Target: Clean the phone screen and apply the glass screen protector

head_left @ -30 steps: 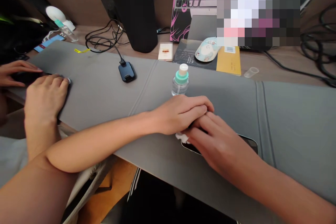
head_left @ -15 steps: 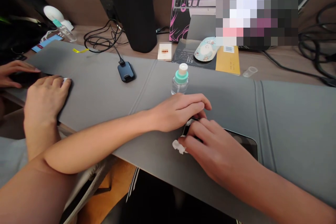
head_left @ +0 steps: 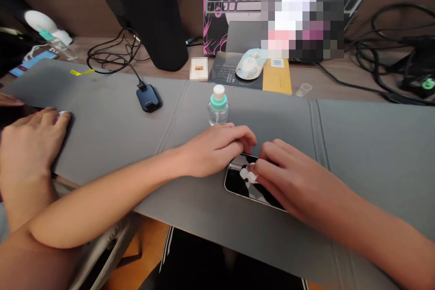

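A phone (head_left: 234,184) with a dark, glossy screen lies flat on the grey desk mat. My right hand (head_left: 288,170) is closed on a crumpled white tissue (head_left: 248,176), which touches the screen; this hand and its wrist cover the phone's right part. At the phone's far left edge rests my left hand (head_left: 217,149), fingers loosely bent and apart with nothing between them. Some of its fingertips are hidden. Just behind it stands a small clear pump bottle (head_left: 218,111) with a mint collar and white cap, upright.
Another person's hand (head_left: 32,140) lies at the left on a dark device. A black cabled puck (head_left: 148,98) sits on the mat (head_left: 374,158). Behind are a black tower (head_left: 152,18), a mouse (head_left: 251,64), a yellow envelope (head_left: 277,77), a small clear cap (head_left: 303,89) and a laptop (head_left: 234,7).
My right hand has moved the tissue from the phone's near left edge up onto the screen. My left hand stays at the far edge. The whole view has shifted to the right.
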`<state>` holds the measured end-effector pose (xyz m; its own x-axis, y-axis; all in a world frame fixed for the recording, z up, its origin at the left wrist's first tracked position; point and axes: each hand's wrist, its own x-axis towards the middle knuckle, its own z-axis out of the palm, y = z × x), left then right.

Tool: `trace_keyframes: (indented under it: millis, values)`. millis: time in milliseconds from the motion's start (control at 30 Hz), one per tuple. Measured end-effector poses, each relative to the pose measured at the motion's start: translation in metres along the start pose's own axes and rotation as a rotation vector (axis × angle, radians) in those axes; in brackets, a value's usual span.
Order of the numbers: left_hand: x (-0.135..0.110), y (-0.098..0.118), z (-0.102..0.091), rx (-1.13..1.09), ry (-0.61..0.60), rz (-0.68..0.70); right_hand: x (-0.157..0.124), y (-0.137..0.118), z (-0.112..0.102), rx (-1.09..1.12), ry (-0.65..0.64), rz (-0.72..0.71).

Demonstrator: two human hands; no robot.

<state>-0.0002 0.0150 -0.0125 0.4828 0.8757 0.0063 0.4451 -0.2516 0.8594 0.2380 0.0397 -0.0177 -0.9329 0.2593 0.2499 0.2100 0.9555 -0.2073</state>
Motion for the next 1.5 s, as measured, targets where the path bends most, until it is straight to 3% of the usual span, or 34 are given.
trace_keyframes:
  millis: [133, 233, 400, 667, 833, 967, 1133, 1267, 1500]
  values:
    - [-0.007, 0.005, -0.005, 0.222, -0.208, 0.134, 0.0, -0.005, 0.006, 0.112, 0.001, -0.049]
    - [-0.009, 0.004, -0.007, 0.315, -0.278, 0.18, -0.009, 0.0, 0.001, 0.108, -0.039, -0.025]
    - [-0.007, -0.002, -0.004, 0.368, -0.283, 0.238, -0.021, 0.01, -0.012, 0.123, -0.038, -0.013]
    - [-0.004, -0.001, -0.001, 0.322, -0.261, 0.225, 0.003, -0.012, 0.002, 0.129, 0.015, -0.021]
    - [-0.003, -0.002, -0.002, 0.33, -0.265, 0.234, -0.003, -0.006, -0.002, 0.085, -0.024, -0.02]
    - [-0.003, -0.002, -0.002, 0.336, -0.257, 0.247, -0.01, 0.0, -0.002, 0.098, 0.033, -0.014]
    - [-0.003, -0.003, -0.001, 0.312, -0.255, 0.226, -0.003, -0.008, -0.003, 0.096, -0.003, 0.022]
    - [-0.004, -0.006, -0.002, 0.299, -0.255, 0.248, 0.003, -0.015, -0.003, 0.097, -0.003, -0.045]
    - [-0.005, -0.008, -0.007, 0.296, -0.278, 0.247, -0.017, 0.006, -0.008, 0.143, -0.056, -0.048]
